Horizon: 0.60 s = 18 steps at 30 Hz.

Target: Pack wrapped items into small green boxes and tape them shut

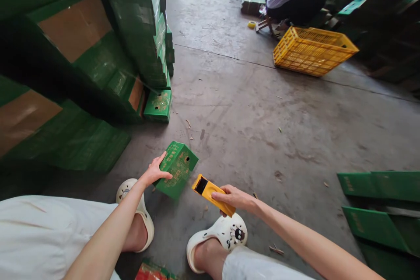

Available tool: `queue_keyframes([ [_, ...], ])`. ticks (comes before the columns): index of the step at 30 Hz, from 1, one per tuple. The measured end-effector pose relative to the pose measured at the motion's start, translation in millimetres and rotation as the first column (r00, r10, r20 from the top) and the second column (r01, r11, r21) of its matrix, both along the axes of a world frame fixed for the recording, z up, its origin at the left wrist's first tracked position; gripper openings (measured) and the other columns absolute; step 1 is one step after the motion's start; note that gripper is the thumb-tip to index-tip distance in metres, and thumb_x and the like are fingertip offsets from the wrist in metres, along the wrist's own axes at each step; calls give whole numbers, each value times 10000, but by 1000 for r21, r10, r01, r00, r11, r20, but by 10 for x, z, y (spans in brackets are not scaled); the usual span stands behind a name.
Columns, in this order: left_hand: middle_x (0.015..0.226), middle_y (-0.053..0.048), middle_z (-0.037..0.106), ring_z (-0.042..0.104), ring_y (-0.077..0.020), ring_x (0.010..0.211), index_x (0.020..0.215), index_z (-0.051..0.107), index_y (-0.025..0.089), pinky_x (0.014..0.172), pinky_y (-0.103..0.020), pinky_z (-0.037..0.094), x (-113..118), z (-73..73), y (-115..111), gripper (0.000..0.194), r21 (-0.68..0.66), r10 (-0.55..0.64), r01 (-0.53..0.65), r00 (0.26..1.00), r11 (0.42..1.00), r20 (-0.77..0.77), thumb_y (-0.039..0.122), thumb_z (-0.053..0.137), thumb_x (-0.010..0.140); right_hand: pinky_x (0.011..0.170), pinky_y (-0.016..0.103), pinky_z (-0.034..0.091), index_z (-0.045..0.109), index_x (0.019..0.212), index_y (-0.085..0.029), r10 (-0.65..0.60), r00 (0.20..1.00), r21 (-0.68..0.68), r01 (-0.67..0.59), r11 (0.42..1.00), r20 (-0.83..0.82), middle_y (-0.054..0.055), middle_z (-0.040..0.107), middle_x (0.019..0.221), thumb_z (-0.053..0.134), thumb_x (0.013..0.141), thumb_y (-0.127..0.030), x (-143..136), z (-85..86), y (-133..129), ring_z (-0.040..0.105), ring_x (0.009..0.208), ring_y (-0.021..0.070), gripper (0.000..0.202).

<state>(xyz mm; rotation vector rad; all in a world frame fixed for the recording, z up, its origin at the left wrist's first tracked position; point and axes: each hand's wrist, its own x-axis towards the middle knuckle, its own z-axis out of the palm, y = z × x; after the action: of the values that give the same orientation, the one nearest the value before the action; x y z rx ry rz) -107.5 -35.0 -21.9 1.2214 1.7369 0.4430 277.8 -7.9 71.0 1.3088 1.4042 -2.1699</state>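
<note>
Gripping a green cardboard box [176,171] (sharp-edged), left fingers [159,159] lie splayed.

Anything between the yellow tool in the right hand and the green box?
Nothing visible. Only a narrow gap with floor behind it separates the yellow tool in the right hand from the green box. The left hand is on the box's opposite side.

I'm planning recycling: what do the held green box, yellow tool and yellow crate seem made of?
Green box: likely printed cardboard, low sheen, given crisp folds and hole.
Yellow tool: probably smooth, hard plastic, from its even colour.
Yellow crate: apparently moulded plastic, faintly shiny, from its latticed walls.
</note>
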Motion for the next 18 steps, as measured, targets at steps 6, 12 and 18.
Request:
queue_keyframes([
  [6, 1639, -105, 283, 362, -344, 1511, 1596, 408, 295, 1246, -437, 325, -242, -121, 25, 1081, 12, 50, -53, 986, 999, 160, 419, 874, 629, 510, 222, 517, 605, 845, -188, 6, 996, -9, -5, 1000, 86, 42, 735, 671, 672, 774, -803, -394, -149, 219, 693, 569, 171, 623],
  [12, 1656, -131, 289, 435, -337, 1476, 1587, 426, 270, 1213, -438, 384, -440, -243, 66, 985, 9, 132, -136, 972, 991, 193, 458, 833, 710, 483, 220, 515, 595, 803, -190, -15, 988, 11, 14, 1000, 152, 48, 733, 634, 677, 820, -711, -734, -186, 328, 697, 550, 177, 527],
  [18, 1603, -152, 399, 340, -344, 1516, 1593, 411, 245, 1251, -520, 277, -153, -125, -77, 800, 271, 293, -207, 896, 940, -333, 450, 678, 868, 501, 217, 536, 615, 838, -175, -43, 994, -21, 46, 999, 105, 59, 746, 668, 666, 868, -688, -1085, -246, 406, 711, 572, 175, 516],
])
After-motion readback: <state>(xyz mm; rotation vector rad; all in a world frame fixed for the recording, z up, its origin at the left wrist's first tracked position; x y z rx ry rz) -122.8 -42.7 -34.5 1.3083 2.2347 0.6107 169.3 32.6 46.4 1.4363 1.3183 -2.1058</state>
